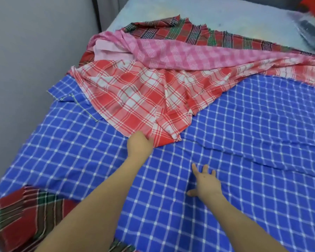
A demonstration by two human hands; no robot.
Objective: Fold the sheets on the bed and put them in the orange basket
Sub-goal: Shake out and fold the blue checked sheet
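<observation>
Sheet in red check (135, 99) gripped by left hand (139, 144); right hand (207, 182) splayed.

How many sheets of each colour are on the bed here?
Blue check sheet: 1
Red-white check sheet: 1
Pink check sheet: 1
Red-green tartan: 2, far piece and near-left piece, seen apart
Total: 5, if the tartan pieces are separate sheets

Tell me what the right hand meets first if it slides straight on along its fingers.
Likely the red-and-white checked sheet, past a stretch of blue checked sheet; depth is unclear.
</observation>
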